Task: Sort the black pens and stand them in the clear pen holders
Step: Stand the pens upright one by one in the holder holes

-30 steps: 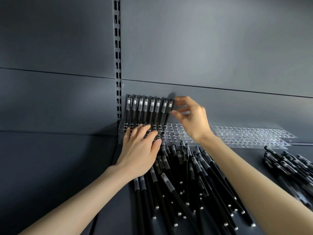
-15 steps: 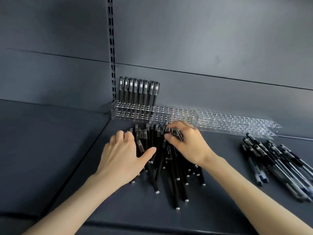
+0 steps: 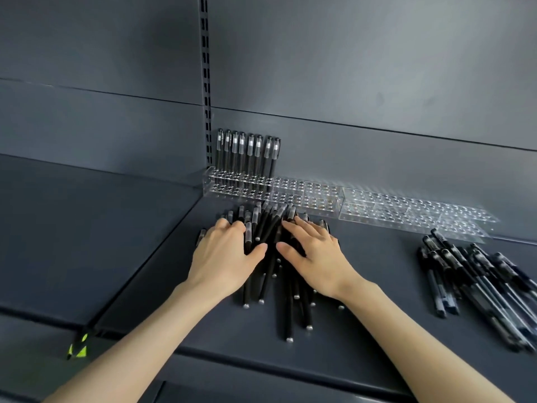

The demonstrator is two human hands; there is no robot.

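Pressing one pen pile [image 3: 263, 225], left hand [image 3: 223, 257] and right hand [image 3: 316, 257] lie flat, gripping nothing; eight standing pens [image 3: 247, 155]; two clear holders [image 3: 308, 196]; pile uncountable

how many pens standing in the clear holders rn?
8. The standing pens form one side-by-side row along the back left of the left clear pen holder. The right clear pen holder holds none. None look hidden.

8 standing pens [image 3: 247, 154], 2 clear holders [image 3: 293, 189], 2 loose pen heaps [image 3: 479, 274], 2 hands [image 3: 225, 257]
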